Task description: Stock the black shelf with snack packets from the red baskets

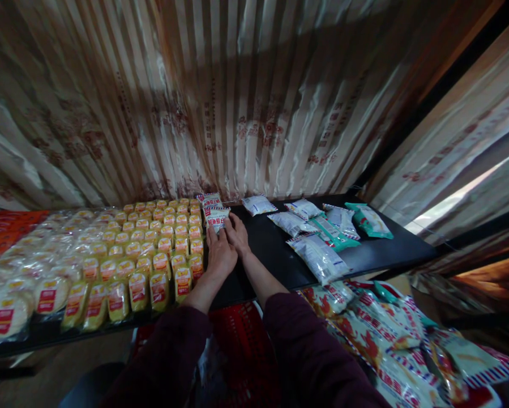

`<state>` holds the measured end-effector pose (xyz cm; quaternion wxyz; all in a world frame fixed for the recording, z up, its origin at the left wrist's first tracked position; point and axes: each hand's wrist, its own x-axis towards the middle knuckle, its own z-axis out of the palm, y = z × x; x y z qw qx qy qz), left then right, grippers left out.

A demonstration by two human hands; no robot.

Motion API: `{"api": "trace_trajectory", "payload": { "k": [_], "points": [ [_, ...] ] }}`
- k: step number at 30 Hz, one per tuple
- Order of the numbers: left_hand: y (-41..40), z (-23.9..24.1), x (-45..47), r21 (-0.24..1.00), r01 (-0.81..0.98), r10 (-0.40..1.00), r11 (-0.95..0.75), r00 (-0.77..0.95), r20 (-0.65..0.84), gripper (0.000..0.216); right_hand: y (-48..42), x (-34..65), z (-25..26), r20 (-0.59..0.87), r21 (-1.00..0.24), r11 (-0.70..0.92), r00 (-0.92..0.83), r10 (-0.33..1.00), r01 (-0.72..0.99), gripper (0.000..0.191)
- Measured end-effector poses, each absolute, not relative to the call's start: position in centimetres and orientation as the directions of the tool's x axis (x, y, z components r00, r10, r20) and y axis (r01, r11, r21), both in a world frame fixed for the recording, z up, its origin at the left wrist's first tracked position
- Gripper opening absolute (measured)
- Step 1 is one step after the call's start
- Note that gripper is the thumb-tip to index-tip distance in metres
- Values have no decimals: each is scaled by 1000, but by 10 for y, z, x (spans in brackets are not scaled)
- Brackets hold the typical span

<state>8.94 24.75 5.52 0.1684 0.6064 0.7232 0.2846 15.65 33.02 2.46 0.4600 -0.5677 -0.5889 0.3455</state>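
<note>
On the black shelf (275, 255), a white snack bag (217, 214) with red and blue print lies just in front of a similar white bag (209, 199). My left hand (220, 255) rests its fingers over the near edge of the front bag. Against that bag's right side is my right hand (237, 233), its fingers curved along it, so the bag sits held between both hands. Close by on the left, rows of small yellow packaged cakes (165, 246) stand upright. Parts of my fingertips are hidden.
Several loose white bags (317, 258) and a green bag (368, 220) lie to the right. Clear-wrapped round cakes (10, 314) and orange packets (8, 232) fill the left. Below right is a heap of larger snack bags (377, 334); a red crate (241, 340) sits underneath. A striped curtain (254, 96) hangs behind.
</note>
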Motion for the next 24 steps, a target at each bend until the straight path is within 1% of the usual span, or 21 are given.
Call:
{"api": "trace_trajectory", "payload": {
  "k": [2,4,8,11,13,18,21,24],
  "points": [
    [246,55,91,625,774,972,102,-212,103,60,332,156,26,178,-910,137,69,982,391,44],
    [245,54,93,636,767,971,86,-207,117,61,336,156,27,160,-913,120,71,985,390,48],
    [244,51,94,644,760,969,80,-211,128,59,343,157,26,68,-945,43,66,996,323,58],
    [245,50,95,644,761,970,78,-208,128,58,346,159,26,37,-964,26,39,999,265,59],
    [245,50,95,640,765,971,80,-205,123,58,346,160,25,55,-970,44,36,998,238,56],
    [245,53,96,642,760,970,102,-220,105,59,349,159,25,123,-963,118,10,992,242,46],
    [245,57,96,638,762,970,114,-224,94,62,352,157,25,159,-963,156,-1,987,222,45],
    [246,59,96,625,771,971,121,-223,87,62,353,156,26,182,-950,178,-9,983,257,47]
  ]
}}
